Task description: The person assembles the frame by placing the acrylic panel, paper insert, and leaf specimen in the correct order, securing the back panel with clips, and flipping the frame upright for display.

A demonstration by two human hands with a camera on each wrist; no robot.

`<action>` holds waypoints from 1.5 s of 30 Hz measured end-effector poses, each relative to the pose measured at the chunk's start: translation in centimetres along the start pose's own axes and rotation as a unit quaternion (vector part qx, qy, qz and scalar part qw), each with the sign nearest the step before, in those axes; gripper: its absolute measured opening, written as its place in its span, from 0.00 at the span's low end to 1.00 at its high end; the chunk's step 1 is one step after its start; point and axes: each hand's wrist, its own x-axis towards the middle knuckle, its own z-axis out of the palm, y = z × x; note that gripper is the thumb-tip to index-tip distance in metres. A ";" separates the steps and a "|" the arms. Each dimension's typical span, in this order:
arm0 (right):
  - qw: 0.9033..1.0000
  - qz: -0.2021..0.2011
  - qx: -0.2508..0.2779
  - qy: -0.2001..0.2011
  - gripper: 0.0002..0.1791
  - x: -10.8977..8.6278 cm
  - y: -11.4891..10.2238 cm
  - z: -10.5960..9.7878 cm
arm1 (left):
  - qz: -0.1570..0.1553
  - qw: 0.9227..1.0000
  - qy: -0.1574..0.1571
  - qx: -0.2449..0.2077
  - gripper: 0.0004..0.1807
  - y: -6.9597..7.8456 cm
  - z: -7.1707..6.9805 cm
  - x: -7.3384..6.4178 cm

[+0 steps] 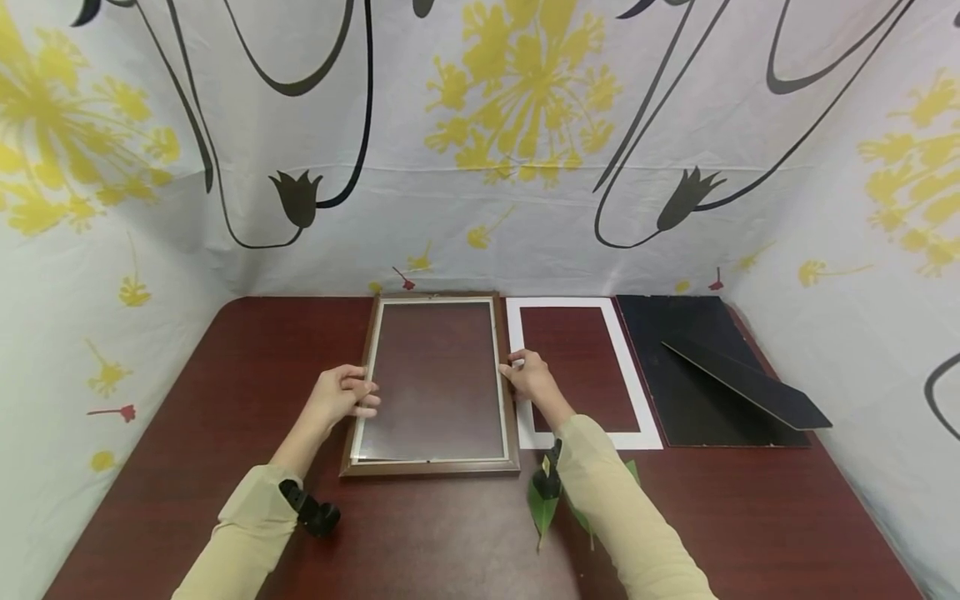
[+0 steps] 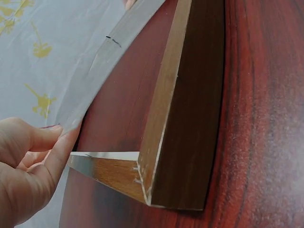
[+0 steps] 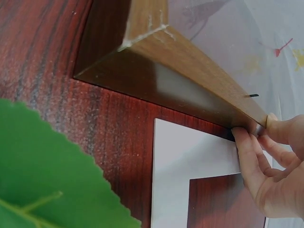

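Observation:
A brown wooden picture frame lies on the table with its back rim upward. Over its opening is a clear sheet, tilted in the left wrist view. My left hand is at the frame's left side and pinches the sheet's edge between thumb and fingers. At the opposite side, my right hand grips the frame's right rim, thumb on top and fingers against its outer side. Whether the right thumb also touches the sheet is hard to tell. A white mat with a rectangular cutout lies under the right hand.
A black backing board, its folding stand raised, lies at the right. Green leaves lie beneath the right forearm, partly hidden. The dark red table meets patterned cloth at the back and sides.

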 end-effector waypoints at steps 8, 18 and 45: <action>1.000 0.006 0.009 -0.001 0.19 0.1 0.1 0.1 | 0.019 1.000 0.006 -0.014 0.24 0.0 -0.1 -0.3; 1.000 0.008 0.007 -0.005 0.19 0.0 -0.2 0.0 | 0.003 1.000 0.006 -0.006 0.24 -0.7 0.1 -0.3; 1.000 0.022 0.012 -0.001 0.20 0.4 -0.2 0.2 | 0.107 0.925 0.065 0.359 0.19 -0.6 -0.6 0.0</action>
